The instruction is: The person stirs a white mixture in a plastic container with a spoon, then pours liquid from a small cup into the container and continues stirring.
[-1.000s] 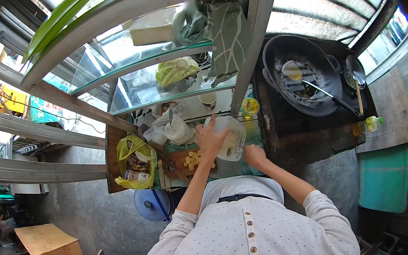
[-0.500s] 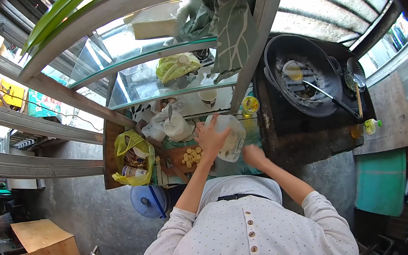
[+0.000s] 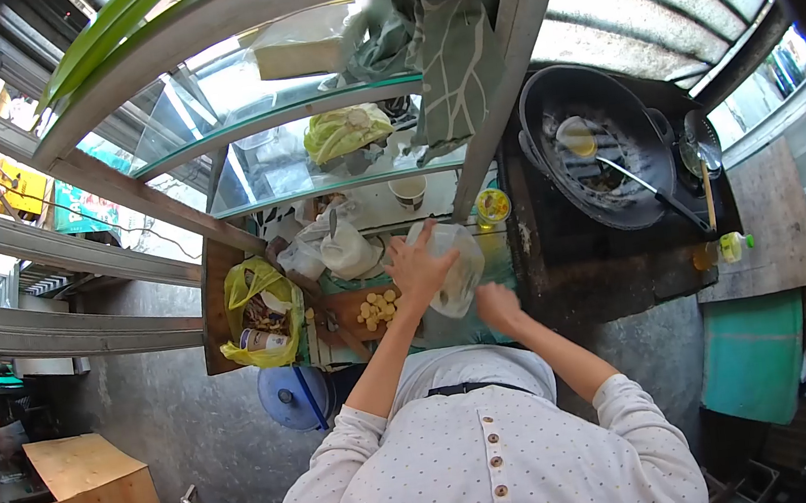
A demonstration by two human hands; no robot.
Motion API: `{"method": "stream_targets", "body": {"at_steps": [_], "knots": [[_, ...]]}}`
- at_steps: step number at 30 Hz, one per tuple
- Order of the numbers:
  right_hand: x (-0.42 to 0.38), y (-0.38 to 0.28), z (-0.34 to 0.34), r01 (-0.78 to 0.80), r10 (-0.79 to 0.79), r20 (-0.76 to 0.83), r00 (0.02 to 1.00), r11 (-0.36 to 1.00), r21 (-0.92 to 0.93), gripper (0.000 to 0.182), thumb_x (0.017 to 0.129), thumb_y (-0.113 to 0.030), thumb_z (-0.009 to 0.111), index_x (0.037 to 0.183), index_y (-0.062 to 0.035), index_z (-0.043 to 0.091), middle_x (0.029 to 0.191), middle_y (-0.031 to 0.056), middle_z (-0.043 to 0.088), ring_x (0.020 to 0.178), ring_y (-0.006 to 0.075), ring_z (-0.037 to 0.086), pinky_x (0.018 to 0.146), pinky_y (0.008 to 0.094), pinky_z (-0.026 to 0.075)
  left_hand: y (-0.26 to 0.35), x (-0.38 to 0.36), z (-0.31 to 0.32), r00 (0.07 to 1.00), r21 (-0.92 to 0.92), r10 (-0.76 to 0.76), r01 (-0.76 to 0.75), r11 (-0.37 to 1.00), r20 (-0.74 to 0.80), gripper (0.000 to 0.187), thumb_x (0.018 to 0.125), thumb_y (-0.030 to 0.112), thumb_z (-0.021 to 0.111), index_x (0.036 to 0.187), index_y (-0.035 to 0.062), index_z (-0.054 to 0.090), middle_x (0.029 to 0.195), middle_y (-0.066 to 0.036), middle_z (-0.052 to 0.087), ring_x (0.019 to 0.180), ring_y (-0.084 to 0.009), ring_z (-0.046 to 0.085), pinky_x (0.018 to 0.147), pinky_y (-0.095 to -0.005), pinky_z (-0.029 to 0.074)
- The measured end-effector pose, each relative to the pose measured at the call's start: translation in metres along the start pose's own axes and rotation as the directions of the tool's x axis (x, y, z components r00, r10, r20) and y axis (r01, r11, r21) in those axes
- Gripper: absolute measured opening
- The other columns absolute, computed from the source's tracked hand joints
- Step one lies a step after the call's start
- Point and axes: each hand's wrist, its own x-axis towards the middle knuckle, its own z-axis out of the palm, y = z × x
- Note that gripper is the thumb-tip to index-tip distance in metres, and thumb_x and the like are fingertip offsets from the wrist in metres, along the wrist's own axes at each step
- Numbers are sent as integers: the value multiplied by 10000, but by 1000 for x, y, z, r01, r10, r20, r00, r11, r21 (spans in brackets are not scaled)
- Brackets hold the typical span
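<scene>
A cloudy, translucent plastic container [image 3: 462, 274] stands at the near edge of the counter, some pale contents faintly visible through it. My left hand [image 3: 420, 269] grips its left side, fingers spread over the upper rim. Just right of the container's lower end, my right hand [image 3: 500, 308] is closed in a fist; whatever it may hold is hidden. Left of the container, yellowish round pieces [image 3: 377, 310] lie on a brown cutting board [image 3: 342, 308]. Behind my left hand sits an open bag of white powder [image 3: 351, 250] with a spoon handle sticking up.
A black wok [image 3: 564, 183] with a ladle [image 3: 639, 187] rests on the stove at right. Near it are a glass with yellow contents [image 3: 492, 207] and a small bottle [image 3: 733, 247]. A yellow bag of scraps [image 3: 259, 337] is at left. The glass cabinet frame [image 3: 489, 132] rises behind.
The container has tipped slightly and its lower end has shifted a little right. My right hand has moved slightly left and up, closer to it. My left hand keeps its hold.
</scene>
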Motion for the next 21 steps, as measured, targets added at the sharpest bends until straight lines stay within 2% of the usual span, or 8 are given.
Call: {"method": "stream_targets", "body": {"at_steps": [2, 5, 7, 9, 11, 14, 17, 21], "knots": [[5, 5, 10, 122, -133, 183, 974, 990, 66, 179, 739, -105, 500, 778, -15, 650, 753, 257, 609, 739, 392, 617, 655, 479, 499, -1, 4, 0, 1000, 43, -3, 2, 999, 19, 673, 647, 533, 644, 1265, 321, 481, 1119, -187, 432, 1095, -362, 399, 852, -541, 339], [17, 20, -22, -31, 30, 11, 1000, 979, 201, 184, 741, -102, 503, 796, -24, 660, 750, 246, 614, 751, 394, 616, 671, 472, 500, -8, 7, 6, 1000, 46, 16, -16, 999, 12, 666, 644, 537, 642, 1256, 325, 487, 1126, -192, 432, 1100, -361, 402, 860, -546, 335], [7, 6, -15, -121, 126, -39, 991, 987, 109, 182, 746, -117, 516, 808, -37, 667, 742, 235, 617, 747, 387, 615, 677, 464, 501, -10, 6, 0, 1000, -101, -25, 25, 995, 3, 657, 645, 532, 643, 1253, 337, 486, 1128, -192, 432, 1107, -356, 401, 872, -553, 327], [1, 4, -7, 63, -58, 107, 993, 997, -41, 178, 757, -128, 521, 814, -47, 669, 736, 224, 619, 734, 379, 617, 677, 465, 501, -6, 6, -5, 999, -80, -33, 35, 996, 33, 653, 647, 521, 645, 1254, 338, 486, 1123, -187, 432, 1107, -352, 399, 876, -555, 323], [-6, 10, -26, 91, -83, 165, 983, 995, -45, 183, 772, -143, 527, 846, -67, 676, 739, 211, 623, 721, 374, 618, 668, 470, 499, -7, 6, -6, 997, -55, -37, 41, 998, 73, 649, 650, 511, 648, 1255, 340, 485, 1119, -183, 431, 1108, -347, 397, 880, -557, 320], [-15, 12, -51, 89, -89, -73, 993, 996, 1, 183, 802, -192, 547, 893, -103, 679, 743, 166, 631, 691, 347, 616, 626, 436, 499, -20, 4, -6, 992, -153, -87, 101, 983, 92, 645, 653, 498, 650, 1256, 342, 483, 1113, -175, 427, 1113, -344, 386, 882, -549, 319], [-20, 9, -62, 150, -142, -174, 975, 988, 37, 185, 815, -195, 545, 917, -103, 670, 735, 152, 630, 670, 335, 611, 603, 425, 490, -22, 4, -2, 995, -177, -85, 94, 980, 60, 632, 650, 494, 649, 1241, 333, 495, 1106, -168, 423, 1110, -341, 381, 874, -541, 322], [-31, -2, -76, 175, -160, -180, 971, 982, 68, 190, 822, -200, 547, 939, -104, 661, 731, 149, 628, 658, 337, 605, 586, 427, 479, -14, 0, -6, 997, -156, -58, 67, 985, 59, 626, 646, 491, 650, 1230, 320, 502, 1095, -169, 418, 1100, -346, 380, 859, -538, 326]]}}
